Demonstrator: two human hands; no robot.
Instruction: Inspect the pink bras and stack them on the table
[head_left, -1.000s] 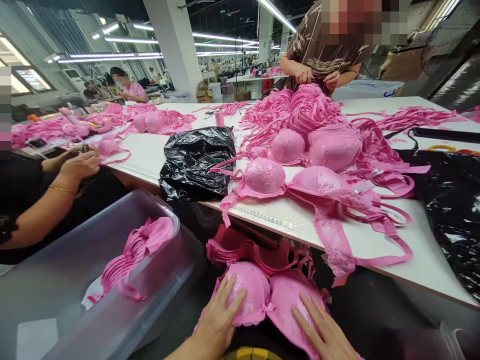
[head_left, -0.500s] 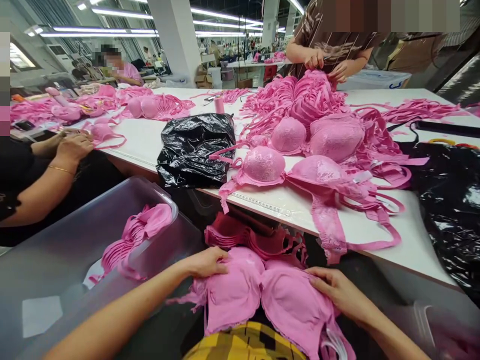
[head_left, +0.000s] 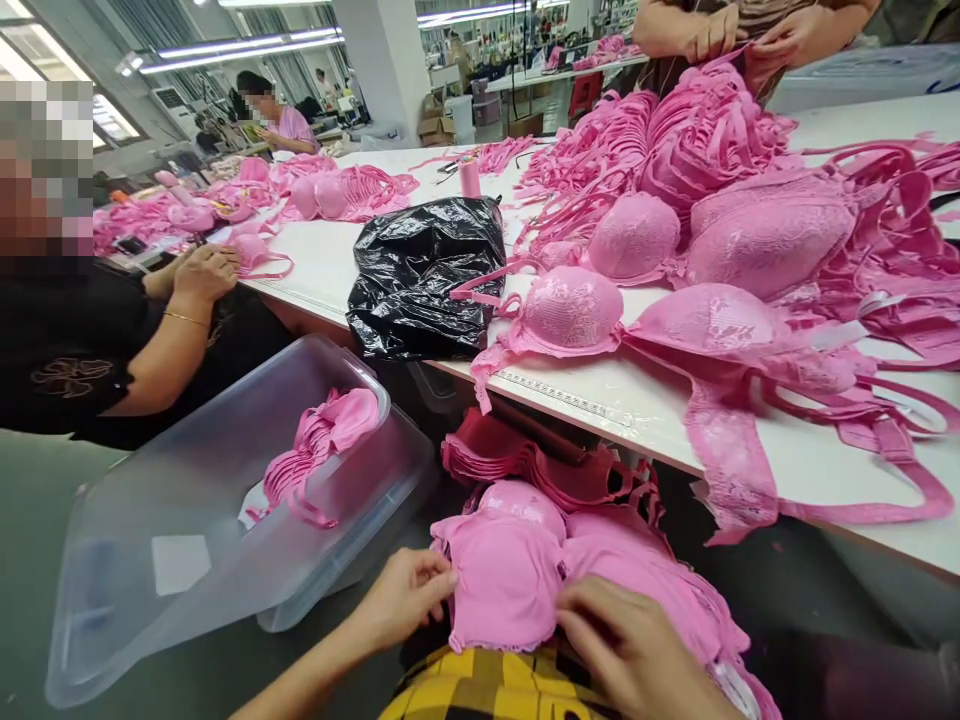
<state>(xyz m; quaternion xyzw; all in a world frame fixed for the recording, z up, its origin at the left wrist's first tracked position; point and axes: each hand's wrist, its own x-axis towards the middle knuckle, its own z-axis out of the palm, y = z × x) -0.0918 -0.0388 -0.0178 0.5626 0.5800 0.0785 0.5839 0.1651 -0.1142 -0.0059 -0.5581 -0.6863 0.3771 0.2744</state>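
Observation:
On my lap, in front of the yellow and black checked cloth, lies a pink bra (head_left: 510, 580) with its smooth cup lining facing up. My left hand (head_left: 409, 600) is closed at the outer edge of its left cup, thumb and fingertips together on the fabric. At the inner edge of the same cup, near the middle of the bra, my right hand (head_left: 637, 635) has thumb and forefinger pinched; it is slightly blurred. A stack of darker red bra cups (head_left: 495, 445) sits just beyond, under the table edge. More pink layers lie beneath my right hand.
A clear plastic bin (head_left: 112, 600) with nested pink bras (head_left: 322, 450) stands at left. The white table (head_left: 660, 440) carries a black plastic bag (head_left: 427, 280), a large pink bra pile (head_left: 652, 150) and a thread spool (head_left: 469, 180). Co-workers handle pink pieces at left and across the table.
My view has turned left. My right hand has moved from the right cup's outer side to the middle of the bra. My left hand has slid lower along the left cup's edge.

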